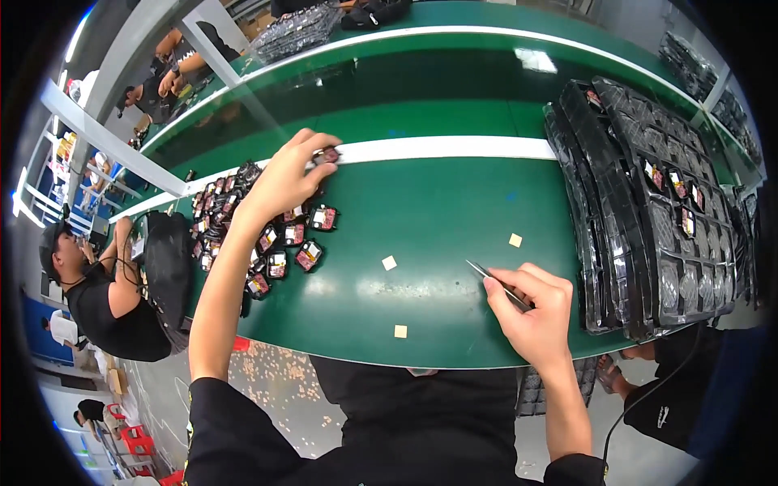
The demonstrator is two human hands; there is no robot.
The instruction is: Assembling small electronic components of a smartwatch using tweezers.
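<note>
My left hand reaches over the far side of the pile with its fingers closed on a small black part that has a reddish face. Beneath and around that forearm lies a pile of similar black parts with red circuit boards, several with white or yellow patches. In my right hand is a pair of metal tweezers, tips pointing up and left, just above the green tabletop. Three small pale yellow squares lie apart on the table: one left, one near the front, one right.
Stacked black plastic trays lean at the right; a few red-faced parts sit in the outermost one. A white rail crosses behind the work area. A co-worker sits at the left. Small pale bits litter the floor.
</note>
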